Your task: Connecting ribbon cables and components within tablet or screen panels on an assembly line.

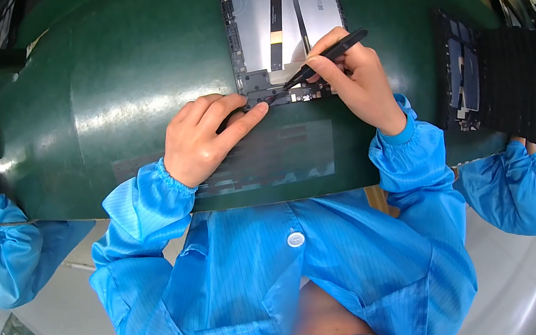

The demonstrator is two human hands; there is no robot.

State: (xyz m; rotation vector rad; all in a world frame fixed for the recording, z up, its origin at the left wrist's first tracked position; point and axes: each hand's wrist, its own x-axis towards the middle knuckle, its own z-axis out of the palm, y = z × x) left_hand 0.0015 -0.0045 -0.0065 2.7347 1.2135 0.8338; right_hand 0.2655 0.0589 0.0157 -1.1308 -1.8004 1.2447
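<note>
On the green bench in front of me lies an opened tablet (251,24), its silver inner plate and black frame showing. Two dark ribbon strips run down its length, the wider one (276,20) with gold-coloured ends. My right hand (358,77) grips slim black tweezers (334,52), whose pointed tip meets the tablet's near edge among small dark parts. At the near left corner, my left hand (201,139) holds the tablet, its thumb and index finger on the edge. Tiny parts beneath the tip are too small to make out.
A faint printed sheet (267,161) lies flat on the green bench (121,64) nearest me. To the right stand another opened tablet (465,69) and a row of black panels (522,81). Co-workers in blue sit at left (15,240) and right (510,190).
</note>
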